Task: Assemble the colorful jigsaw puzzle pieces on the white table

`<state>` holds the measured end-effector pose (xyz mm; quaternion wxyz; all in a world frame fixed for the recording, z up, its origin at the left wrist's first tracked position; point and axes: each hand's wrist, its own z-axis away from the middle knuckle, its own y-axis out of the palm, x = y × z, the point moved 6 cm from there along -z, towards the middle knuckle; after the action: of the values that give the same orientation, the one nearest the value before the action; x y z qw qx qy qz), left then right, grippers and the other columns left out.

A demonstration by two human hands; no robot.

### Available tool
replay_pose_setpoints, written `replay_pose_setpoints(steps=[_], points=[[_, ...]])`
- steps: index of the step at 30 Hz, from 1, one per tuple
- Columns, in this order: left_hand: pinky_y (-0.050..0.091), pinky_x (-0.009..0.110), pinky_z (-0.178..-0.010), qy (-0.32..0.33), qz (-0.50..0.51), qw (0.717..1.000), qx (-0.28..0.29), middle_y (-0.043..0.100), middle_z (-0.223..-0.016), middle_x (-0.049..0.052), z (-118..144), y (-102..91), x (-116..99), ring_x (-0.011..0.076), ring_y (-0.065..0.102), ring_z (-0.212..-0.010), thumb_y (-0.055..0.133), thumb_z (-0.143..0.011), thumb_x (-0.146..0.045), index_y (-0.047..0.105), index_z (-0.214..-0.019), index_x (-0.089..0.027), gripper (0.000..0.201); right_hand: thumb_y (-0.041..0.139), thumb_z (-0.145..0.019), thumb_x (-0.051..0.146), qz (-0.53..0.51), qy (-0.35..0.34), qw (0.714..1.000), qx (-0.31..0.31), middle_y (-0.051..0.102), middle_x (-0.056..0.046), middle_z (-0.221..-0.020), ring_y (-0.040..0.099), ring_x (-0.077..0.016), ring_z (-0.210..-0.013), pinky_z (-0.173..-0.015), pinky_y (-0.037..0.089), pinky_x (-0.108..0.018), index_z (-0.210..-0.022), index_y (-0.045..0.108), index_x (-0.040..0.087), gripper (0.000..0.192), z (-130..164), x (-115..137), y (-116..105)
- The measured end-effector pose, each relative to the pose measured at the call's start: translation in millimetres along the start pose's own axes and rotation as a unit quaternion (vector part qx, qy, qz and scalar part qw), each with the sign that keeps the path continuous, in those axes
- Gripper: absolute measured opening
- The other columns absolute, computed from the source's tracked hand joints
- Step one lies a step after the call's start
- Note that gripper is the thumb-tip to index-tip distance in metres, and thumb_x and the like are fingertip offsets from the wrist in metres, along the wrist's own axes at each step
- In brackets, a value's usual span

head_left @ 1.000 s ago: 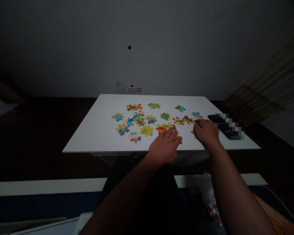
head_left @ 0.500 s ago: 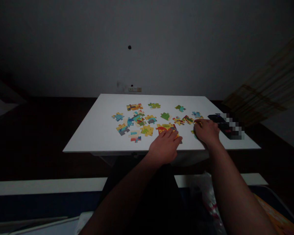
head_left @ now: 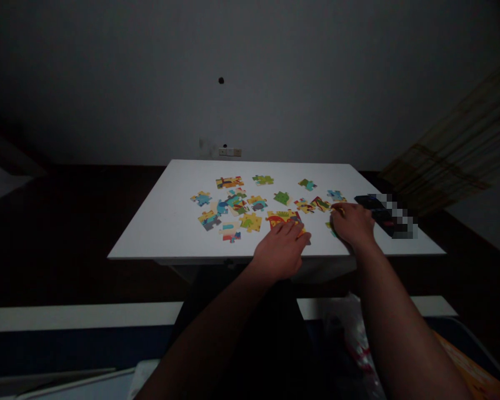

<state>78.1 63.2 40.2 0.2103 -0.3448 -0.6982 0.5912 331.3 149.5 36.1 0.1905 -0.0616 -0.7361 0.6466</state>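
My left hand [head_left: 284, 247] lies with its fingers stretched over a joined group of red and yellow puzzle pieces [head_left: 279, 218] near the table's front edge, covering part of it. To the right, my right hand [head_left: 353, 223] is closed, its fingertips on a small yellow puzzle piece [head_left: 338, 209] that they mostly hide. Just left of those fingertips are a yellow, green and brown puzzle piece [head_left: 320, 204] and a yellow and red one [head_left: 304, 205]. Another puzzle piece [head_left: 329, 226] shows partly from under my right hand. A green puzzle piece [head_left: 281, 197] lies farther back.
Several loose puzzle pieces, among them a blue one [head_left: 201, 198] and a yellow one [head_left: 250, 222], spread over the left half of the white table [head_left: 150, 228]. A dark object [head_left: 379, 214], partly pixelated, lies at the right. A clear plastic bag [head_left: 345, 319] is below the table.
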Motion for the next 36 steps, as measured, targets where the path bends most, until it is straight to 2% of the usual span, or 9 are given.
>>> replay_pose_setpoints(steps=[6, 13, 19, 23, 26, 29, 31, 34, 36], points=[[0.045, 0.051, -0.15, 0.0, -0.002, 1.0, -0.005, 0.065, -0.189, 0.016, 0, 2.7, 1, 0.0366, 0.059, -0.177, 0.065, -0.117, -0.027, 0.07, -0.172, -0.019, 0.056, 0.044, -0.127, 0.042, 0.002, -0.001, 1.0, -0.008, 0.066, -0.025, -0.181, 0.062, -0.049, -0.165, -0.137, 0.05, -0.061, -0.172, 0.079, 0.019, 0.061, 0, 0, -1], [0.049, 0.051, -0.146, 0.008, -0.005, 1.0, -0.018, 0.069, -0.184, 0.016, -1, 2.5, 1, 0.0365, 0.063, -0.173, 0.073, -0.114, -0.029, 0.075, -0.166, -0.022, 0.053, 0.048, -0.127, 0.038, 0.015, -0.005, 1.0, -0.017, 0.069, -0.025, -0.179, 0.065, -0.0482, -0.162, -0.133, 0.055, -0.06, -0.169, 0.081, 0.019, 0.057, -2, -1, 2], [0.05, 0.054, -0.145, 0.011, 0.004, 1.0, -0.028, 0.07, -0.183, 0.017, 0, 4.2, 3, 0.0386, 0.063, -0.174, 0.075, -0.112, -0.028, 0.075, -0.166, -0.023, 0.054, 0.048, -0.127, 0.037, 0.006, -0.006, 1.0, -0.011, 0.068, -0.028, -0.18, 0.064, -0.0489, -0.162, -0.133, 0.053, -0.06, -0.17, 0.081, 0.019, 0.057, -2, -1, 1], [0.052, 0.06, -0.145, 0.011, 0.044, 0.998, -0.036, 0.07, -0.183, 0.02, -1, 5.3, 2, 0.0417, 0.062, -0.175, 0.079, -0.109, -0.027, 0.077, -0.166, -0.025, 0.058, 0.048, -0.127, 0.038, 0.007, -0.008, 1.0, -0.006, 0.067, -0.029, -0.18, 0.064, -0.0483, -0.162, -0.131, 0.053, -0.059, -0.17, 0.081, 0.019, 0.057, -2, 0, -1], [0.053, 0.062, -0.146, 0.009, 0.129, 0.989, -0.07, 0.067, -0.186, 0.022, 0, -1.7, 9, 0.0416, 0.06, -0.177, 0.085, -0.108, -0.037, 0.074, -0.17, -0.028, 0.063, 0.046, -0.127, 0.039, 0.008, -0.014, 1.0, -0.003, 0.067, -0.031, -0.179, 0.063, -0.049, -0.161, -0.129, 0.053, -0.058, -0.17, 0.081, 0.019, 0.059, -1, 0, -2], [0.05, 0.061, -0.149, -0.016, 0.191, 0.972, -0.138, 0.068, -0.185, 0.021, 16, -21.8, 39, 0.0394, 0.062, -0.175, 0.082, -0.111, -0.037, 0.071, -0.172, -0.027, 0.063, 0.047, -0.127, 0.039, 0.006, -0.018, 1.0, -0.005, 0.066, -0.032, -0.179, 0.063, -0.0482, -0.162, -0.128, 0.053, -0.057, -0.168, 0.083, 0.021, 0.058, -1, -1, -1], [0.049, 0.066, -0.149, -0.064, 0.175, 0.966, -0.179, 0.072, -0.182, 0.018, 40, -39.1, 75, 0.0401, 0.064, -0.172, 0.078, -0.111, -0.034, 0.072, -0.169, -0.029, 0.058, 0.047, -0.127, 0.038, 0.002, -0.02, 1.0, -0.007, 0.066, -0.032, -0.178, 0.062, -0.0476, -0.163, -0.127, 0.052, -0.057, -0.168, 0.083, 0.022, 0.057, -1, -2, 0], [0.048, 0.07, -0.148, -0.186, 0.118, 0.958, -0.182, 0.071, -0.181, 0.018, 88, -59.9, 141, 0.0409, 0.064, -0.172, 0.075, -0.11, -0.034, 0.069, -0.17, -0.024, 0.061, 0.046, -0.127, 0.038, -0.011, -0.027, 1.0, -0.01, 0.066, -0.032, -0.179, 0.061, -0.0494, -0.162, -0.127, 0.051, -0.059, -0.168, 0.082, 0.02, 0.058, -3, -2, 2], [0.049, 0.068, -0.148, -0.263, 0.089, 0.947, -0.165, 0.069, -0.183, 0.02, 120, -68.0, 179, 0.0429, 0.063, -0.172, 0.076, -0.11, -0.042, 0.067, -0.173, -0.021, 0.067, 0.045, -0.126, 0.037, -0.019, -0.033, 0.999, -0.013, 0.066, -0.033, -0.179, 0.061, -0.0519, -0.161, -0.126, 0.05, -0.063, -0.167, 0.081, 0.017, 0.058, -4, -2, 3]])
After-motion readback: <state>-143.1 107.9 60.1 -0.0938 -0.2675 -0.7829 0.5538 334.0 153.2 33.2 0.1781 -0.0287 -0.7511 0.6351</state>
